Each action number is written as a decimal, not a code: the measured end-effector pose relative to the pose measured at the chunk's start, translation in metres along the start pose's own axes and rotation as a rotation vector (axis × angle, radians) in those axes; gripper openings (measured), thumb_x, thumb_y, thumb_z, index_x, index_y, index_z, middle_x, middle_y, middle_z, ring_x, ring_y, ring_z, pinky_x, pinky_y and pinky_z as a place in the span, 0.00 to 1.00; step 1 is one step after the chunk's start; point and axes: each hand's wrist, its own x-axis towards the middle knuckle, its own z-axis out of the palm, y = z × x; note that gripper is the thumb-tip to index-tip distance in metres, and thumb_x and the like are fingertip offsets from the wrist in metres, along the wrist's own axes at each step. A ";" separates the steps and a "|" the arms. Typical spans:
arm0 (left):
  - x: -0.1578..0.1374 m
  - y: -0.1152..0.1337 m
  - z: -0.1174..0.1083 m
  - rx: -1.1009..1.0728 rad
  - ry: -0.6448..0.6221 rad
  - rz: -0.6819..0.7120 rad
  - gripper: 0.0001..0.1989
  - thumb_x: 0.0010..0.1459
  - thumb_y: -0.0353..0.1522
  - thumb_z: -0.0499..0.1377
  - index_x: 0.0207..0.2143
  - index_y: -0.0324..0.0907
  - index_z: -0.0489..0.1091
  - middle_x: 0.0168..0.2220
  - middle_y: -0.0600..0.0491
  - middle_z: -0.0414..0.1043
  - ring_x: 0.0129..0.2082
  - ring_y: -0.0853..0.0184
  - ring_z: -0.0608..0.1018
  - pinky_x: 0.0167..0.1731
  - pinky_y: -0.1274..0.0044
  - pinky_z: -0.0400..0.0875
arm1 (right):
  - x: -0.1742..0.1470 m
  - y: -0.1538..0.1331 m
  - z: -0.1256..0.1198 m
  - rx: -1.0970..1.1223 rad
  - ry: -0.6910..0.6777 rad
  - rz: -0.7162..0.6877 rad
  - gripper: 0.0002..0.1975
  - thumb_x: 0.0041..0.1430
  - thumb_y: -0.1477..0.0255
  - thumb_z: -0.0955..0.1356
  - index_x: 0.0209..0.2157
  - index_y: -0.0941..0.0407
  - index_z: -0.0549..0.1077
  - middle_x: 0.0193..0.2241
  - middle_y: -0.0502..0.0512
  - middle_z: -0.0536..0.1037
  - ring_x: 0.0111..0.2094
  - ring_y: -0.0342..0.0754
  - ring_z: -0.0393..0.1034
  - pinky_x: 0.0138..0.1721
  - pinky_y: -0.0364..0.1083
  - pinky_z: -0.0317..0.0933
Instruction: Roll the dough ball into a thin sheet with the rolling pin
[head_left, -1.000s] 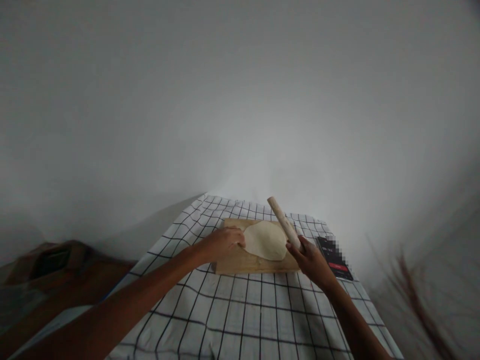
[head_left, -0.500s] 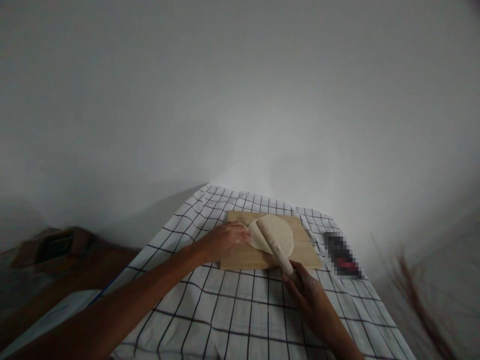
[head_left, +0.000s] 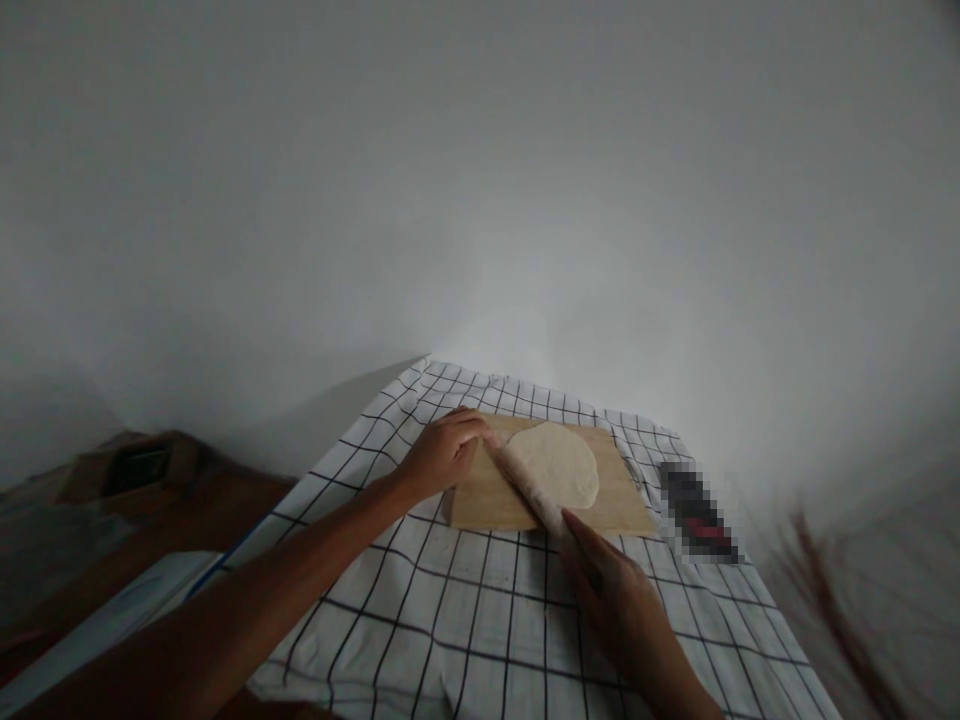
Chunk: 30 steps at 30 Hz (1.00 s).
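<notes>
A wooden rolling pin (head_left: 529, 485), pale with flour, slants across the left edge of a flat round of dough (head_left: 559, 462). The dough lies on a wooden board (head_left: 480, 510). My right hand (head_left: 619, 595) is wrapped round the near end of the pin. At the far end, my left hand (head_left: 446, 450) has its fingers curled over the pin's tip, above the board's left side. The fingers partly hide both pin ends.
A white cloth with dark checks (head_left: 465, 620) covers the table. To the right of the board lies a dark, pixelated object (head_left: 701, 515). A plain wall (head_left: 525, 250) rises behind the table. At the lower right are blurred brown twigs (head_left: 825, 590); a brown box (head_left: 135, 468) stands at the left.
The rolling pin has shifted from the middle of the dough to its left edge. My left hand, spread beside the dough before, has closed on the pin's far end.
</notes>
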 end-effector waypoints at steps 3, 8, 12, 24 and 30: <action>0.009 0.001 0.003 -0.009 0.041 -0.030 0.20 0.59 0.20 0.45 0.42 0.42 0.74 0.43 0.50 0.73 0.48 0.64 0.73 0.52 0.71 0.67 | 0.004 -0.005 -0.002 -0.088 -0.016 -0.011 0.26 0.64 0.66 0.63 0.64 0.47 0.63 0.53 0.59 0.77 0.48 0.60 0.76 0.44 0.54 0.71; 0.053 0.006 0.033 0.034 -0.063 -0.006 0.18 0.63 0.25 0.48 0.52 0.41 0.69 0.51 0.48 0.72 0.54 0.62 0.71 0.56 0.69 0.64 | 0.007 -0.008 -0.004 -0.127 -0.066 -0.015 0.26 0.66 0.67 0.61 0.65 0.51 0.62 0.50 0.62 0.79 0.46 0.59 0.77 0.45 0.54 0.70; 0.086 0.009 0.069 0.091 -0.281 0.043 0.16 0.68 0.34 0.48 0.53 0.44 0.69 0.52 0.49 0.73 0.55 0.63 0.72 0.57 0.71 0.62 | 0.007 -0.013 -0.007 -0.153 -0.076 0.015 0.25 0.68 0.70 0.59 0.65 0.54 0.61 0.47 0.63 0.80 0.46 0.57 0.77 0.44 0.51 0.70; 0.039 -0.009 0.060 0.228 -0.478 -0.005 0.23 0.72 0.42 0.41 0.64 0.51 0.60 0.67 0.57 0.57 0.70 0.60 0.51 0.67 0.62 0.41 | -0.004 -0.025 0.003 -0.292 -0.112 0.035 0.34 0.65 0.77 0.60 0.69 0.45 0.49 0.47 0.56 0.79 0.38 0.55 0.79 0.35 0.47 0.71; 0.032 -0.011 0.057 0.297 -0.412 0.030 0.22 0.71 0.40 0.42 0.62 0.48 0.63 0.64 0.54 0.63 0.67 0.63 0.57 0.66 0.67 0.44 | -0.006 -0.031 -0.001 -0.189 -0.127 0.009 0.34 0.64 0.77 0.61 0.68 0.42 0.52 0.46 0.55 0.80 0.41 0.54 0.79 0.37 0.46 0.70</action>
